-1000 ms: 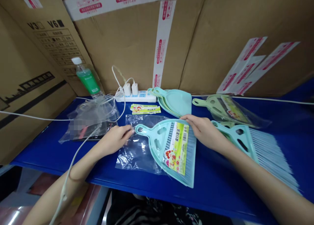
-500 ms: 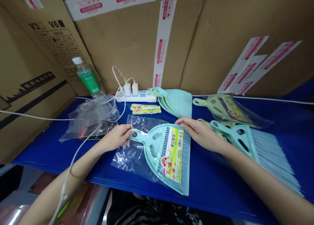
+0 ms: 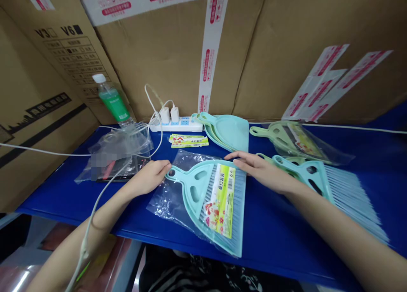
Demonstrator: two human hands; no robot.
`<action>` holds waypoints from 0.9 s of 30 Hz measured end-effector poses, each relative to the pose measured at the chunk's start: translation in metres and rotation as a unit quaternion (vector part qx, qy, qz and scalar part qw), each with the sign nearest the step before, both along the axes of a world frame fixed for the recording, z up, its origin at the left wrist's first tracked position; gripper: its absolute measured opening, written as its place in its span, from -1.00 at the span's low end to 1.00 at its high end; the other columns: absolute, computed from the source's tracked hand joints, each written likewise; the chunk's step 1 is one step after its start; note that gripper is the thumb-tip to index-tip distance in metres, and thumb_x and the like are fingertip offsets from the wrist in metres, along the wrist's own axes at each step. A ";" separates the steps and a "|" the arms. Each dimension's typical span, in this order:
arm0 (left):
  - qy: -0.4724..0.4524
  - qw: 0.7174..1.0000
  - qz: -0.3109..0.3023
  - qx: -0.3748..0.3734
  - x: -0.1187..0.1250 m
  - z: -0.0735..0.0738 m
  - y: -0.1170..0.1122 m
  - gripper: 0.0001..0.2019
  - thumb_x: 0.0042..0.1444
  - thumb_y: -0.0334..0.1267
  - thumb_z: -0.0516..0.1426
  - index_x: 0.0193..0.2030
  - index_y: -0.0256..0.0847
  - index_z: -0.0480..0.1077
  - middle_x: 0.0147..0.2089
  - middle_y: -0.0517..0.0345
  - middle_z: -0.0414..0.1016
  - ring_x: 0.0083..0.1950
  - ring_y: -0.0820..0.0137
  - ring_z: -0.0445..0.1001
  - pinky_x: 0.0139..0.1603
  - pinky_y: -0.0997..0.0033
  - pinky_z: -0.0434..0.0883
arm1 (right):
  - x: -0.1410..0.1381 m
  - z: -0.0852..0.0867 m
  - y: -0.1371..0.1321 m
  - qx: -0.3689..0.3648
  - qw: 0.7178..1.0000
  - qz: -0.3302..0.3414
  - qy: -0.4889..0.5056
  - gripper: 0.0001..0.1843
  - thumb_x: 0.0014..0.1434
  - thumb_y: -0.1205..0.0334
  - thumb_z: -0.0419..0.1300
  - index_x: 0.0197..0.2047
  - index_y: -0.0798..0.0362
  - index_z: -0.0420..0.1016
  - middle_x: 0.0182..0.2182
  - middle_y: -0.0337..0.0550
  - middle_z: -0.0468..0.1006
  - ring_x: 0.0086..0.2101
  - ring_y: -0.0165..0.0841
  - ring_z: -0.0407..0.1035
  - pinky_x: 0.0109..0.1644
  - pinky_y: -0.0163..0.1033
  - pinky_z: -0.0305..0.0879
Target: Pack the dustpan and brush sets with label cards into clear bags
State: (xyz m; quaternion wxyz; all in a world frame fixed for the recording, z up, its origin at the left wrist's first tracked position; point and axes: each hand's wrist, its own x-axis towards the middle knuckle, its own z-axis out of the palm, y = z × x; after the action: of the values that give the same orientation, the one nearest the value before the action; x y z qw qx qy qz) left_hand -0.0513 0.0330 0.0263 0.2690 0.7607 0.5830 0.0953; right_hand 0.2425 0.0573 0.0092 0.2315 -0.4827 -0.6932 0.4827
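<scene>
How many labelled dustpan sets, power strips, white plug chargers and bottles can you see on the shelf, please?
Labelled dustpan sets: 2
Power strip: 1
White plug chargers: 2
Bottle: 1
Total: 6

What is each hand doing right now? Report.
Left hand: curled at the dustpan handle end; whether it grips cannot be told.
Right hand: open, fingers extended along the dustpan's top edge.

V3, V6 — on a cardboard box (image 3: 60,50), 桌扫套装 — on a dustpan label (image 3: 220,200)
</scene>
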 end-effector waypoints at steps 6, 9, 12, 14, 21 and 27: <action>0.058 0.997 -0.007 0.048 -0.001 0.001 0.001 -0.68 0.22 -0.13 -0.21 -0.53 -0.14 0.07 -0.56 0.27 0.19 -0.50 0.41 0.25 -0.40 0.44 0.19 | -0.002 -0.003 -0.001 -0.088 0.994 -0.023 0.064 -0.66 0.22 0.01 -0.01 -0.08 0.04 0.36 -0.30 -0.12 0.50 -0.27 -0.32 0.43 -0.29 -0.21 0.44; 0.073 0.996 -0.003 0.049 -0.001 0.000 0.002 -0.68 0.23 -0.16 -0.22 -0.53 -0.13 0.07 -0.56 0.26 0.21 -0.49 0.40 0.27 -0.37 0.42 0.20 | -0.001 -0.003 -0.001 -0.133 0.985 -0.036 0.107 -0.69 0.24 0.07 -0.02 -0.03 0.01 0.33 -0.23 -0.10 0.49 -0.20 -0.31 0.43 -0.23 -0.19 0.46; 0.089 0.995 0.003 0.049 -0.001 0.000 0.001 -0.68 0.24 -0.18 -0.22 -0.53 -0.13 0.08 -0.55 0.25 0.24 -0.47 0.38 0.30 -0.35 0.41 0.22 | 0.002 -0.003 -0.001 -0.173 0.975 -0.022 0.136 -0.65 0.19 0.15 0.04 0.06 -0.04 0.24 -0.17 -0.09 0.46 -0.16 -0.30 0.42 -0.19 -0.16 0.47; 0.106 0.993 0.007 0.054 -0.001 0.001 0.001 -0.68 0.25 -0.20 -0.22 -0.53 -0.13 0.07 -0.55 0.24 0.26 -0.46 0.37 0.33 -0.34 0.40 0.23 | 0.004 -0.002 -0.001 -0.170 0.976 -0.007 0.138 -0.57 0.15 0.19 0.09 0.10 -0.06 0.20 -0.14 -0.08 0.44 -0.13 -0.29 0.41 -0.17 -0.15 0.48; 0.166 0.983 0.017 0.073 0.001 0.004 0.001 -0.69 0.27 -0.26 -0.21 -0.51 -0.13 0.06 -0.53 0.20 0.31 -0.43 0.33 0.41 -0.31 0.39 0.25 | 0.006 -0.006 0.002 -0.119 0.985 -0.007 0.127 -0.36 0.01 0.22 0.21 0.16 0.01 0.12 -0.25 -0.18 0.36 -0.28 -0.34 0.44 -0.15 -0.13 0.47; 0.244 0.966 0.031 0.079 0.000 0.007 0.001 -0.72 0.28 -0.31 -0.20 -0.46 -0.14 0.13 -0.50 0.14 0.37 -0.35 0.25 0.47 -0.29 0.37 0.25 | 0.009 -0.010 0.006 -0.045 0.994 0.003 0.095 -0.43 0.02 0.27 0.14 0.12 0.00 0.15 -0.29 -0.22 0.35 -0.41 -0.38 0.43 -0.24 -0.10 0.48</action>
State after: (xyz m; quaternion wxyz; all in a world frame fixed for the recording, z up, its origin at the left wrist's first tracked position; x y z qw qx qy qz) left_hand -0.0512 0.0343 0.0332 0.0545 0.7612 0.6451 -0.0392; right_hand 0.2517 0.0632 -0.0011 0.2727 -0.4427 -0.6471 0.5576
